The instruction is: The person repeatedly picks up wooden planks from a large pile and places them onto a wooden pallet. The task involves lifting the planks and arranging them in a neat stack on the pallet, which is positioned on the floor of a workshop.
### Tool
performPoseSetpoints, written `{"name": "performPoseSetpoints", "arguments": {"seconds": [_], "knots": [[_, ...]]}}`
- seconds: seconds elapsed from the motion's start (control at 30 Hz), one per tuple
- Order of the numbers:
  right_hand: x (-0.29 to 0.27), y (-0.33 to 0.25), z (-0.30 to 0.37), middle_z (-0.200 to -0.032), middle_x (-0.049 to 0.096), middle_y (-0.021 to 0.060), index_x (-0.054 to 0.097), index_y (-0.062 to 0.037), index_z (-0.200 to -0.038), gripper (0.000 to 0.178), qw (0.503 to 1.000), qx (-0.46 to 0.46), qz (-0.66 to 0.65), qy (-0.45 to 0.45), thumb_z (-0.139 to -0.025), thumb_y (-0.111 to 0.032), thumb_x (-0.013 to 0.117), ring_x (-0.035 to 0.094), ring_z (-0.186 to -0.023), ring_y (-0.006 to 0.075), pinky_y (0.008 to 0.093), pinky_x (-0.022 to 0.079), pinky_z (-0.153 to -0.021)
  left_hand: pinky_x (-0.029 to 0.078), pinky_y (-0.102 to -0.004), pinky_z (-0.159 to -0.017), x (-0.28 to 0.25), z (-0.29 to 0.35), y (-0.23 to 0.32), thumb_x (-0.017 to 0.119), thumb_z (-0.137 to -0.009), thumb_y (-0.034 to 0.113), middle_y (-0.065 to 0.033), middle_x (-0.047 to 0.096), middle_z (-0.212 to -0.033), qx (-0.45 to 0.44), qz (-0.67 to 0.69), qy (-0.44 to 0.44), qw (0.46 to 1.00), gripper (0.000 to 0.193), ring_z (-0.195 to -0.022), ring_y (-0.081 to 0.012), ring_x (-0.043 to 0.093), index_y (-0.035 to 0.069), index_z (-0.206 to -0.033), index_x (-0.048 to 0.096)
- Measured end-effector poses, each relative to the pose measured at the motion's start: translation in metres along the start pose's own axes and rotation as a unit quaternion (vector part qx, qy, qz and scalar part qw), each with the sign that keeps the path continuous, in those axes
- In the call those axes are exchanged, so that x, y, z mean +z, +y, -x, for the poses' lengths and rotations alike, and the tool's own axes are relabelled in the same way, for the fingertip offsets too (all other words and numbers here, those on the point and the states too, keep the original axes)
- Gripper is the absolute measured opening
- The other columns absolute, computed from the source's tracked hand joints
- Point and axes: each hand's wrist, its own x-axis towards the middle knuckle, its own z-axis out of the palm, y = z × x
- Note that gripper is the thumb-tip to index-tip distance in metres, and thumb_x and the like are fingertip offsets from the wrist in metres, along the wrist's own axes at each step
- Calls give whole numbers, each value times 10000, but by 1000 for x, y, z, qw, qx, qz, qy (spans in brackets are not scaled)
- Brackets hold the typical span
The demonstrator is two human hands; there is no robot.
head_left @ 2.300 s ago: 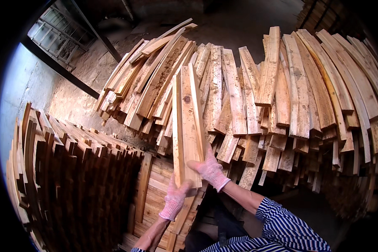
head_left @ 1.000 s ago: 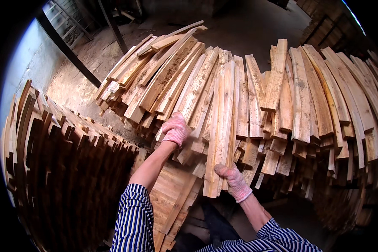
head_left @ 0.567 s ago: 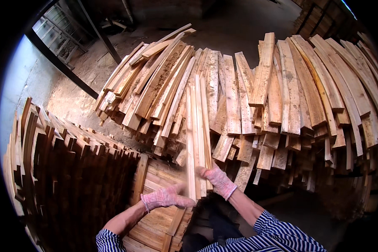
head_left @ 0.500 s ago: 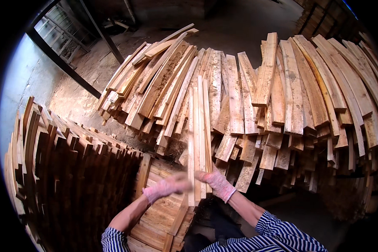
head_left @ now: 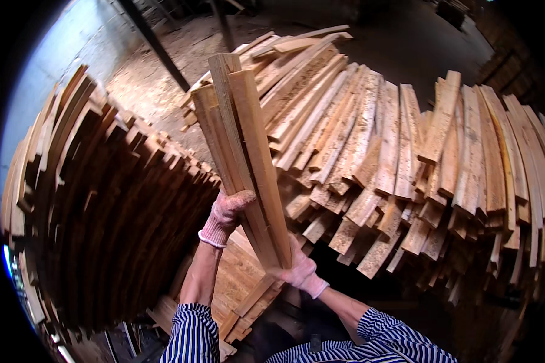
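Note:
In front of me a small bundle of wooden boards is held up, its far end raised and leaning left. My left hand, in a pinkish-white work glove, is closed round the bundle's left side, thumb across the boards. Gloved likewise, my right hand grips the bundle's near end from the right; its fingertips are partly hidden and slightly blurred. Below the bundle lies a low layer of flat boards.
A big heap of loose boards fans across the middle and right. On the left stands a tall, tight stack of boards. Dark posts rise at the back left, near a pale blue wall.
The bundle has been lifted and tilted, its far end now to the left. My left hand has closed on it. The view has turned left.

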Motion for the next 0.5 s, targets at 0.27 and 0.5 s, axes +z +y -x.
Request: {"name": "performPoseSetpoints", "arguments": {"seconds": [0.27, 0.5], "knots": [[81, 3, -126, -1303, 625, 168, 508, -64, -1425, 739, 986, -86, 48, -134, -773, -172, 839, 582, -1214, 309, 440, 479, -1032, 505, -362, -1028, -154, 89, -87, 903, -752, 184, -87, 651, -1328, 143, -546, 52, 824, 721, -1175, -186, 618, 60, -1379, 569], [133, 87, -173, -1211, 631, 223, 550, -15, -1338, 544, 972, -171, 116, -108, -836, -173, 690, 641, -1048, 360, 443, 547, -918, 537, -340, -984, -205, 85, -173, 849, -830, 244, -78, 701, -1241, 60, -402, 171, 897, 570, -1143, -174, 645, 48, -1318, 631]]}}
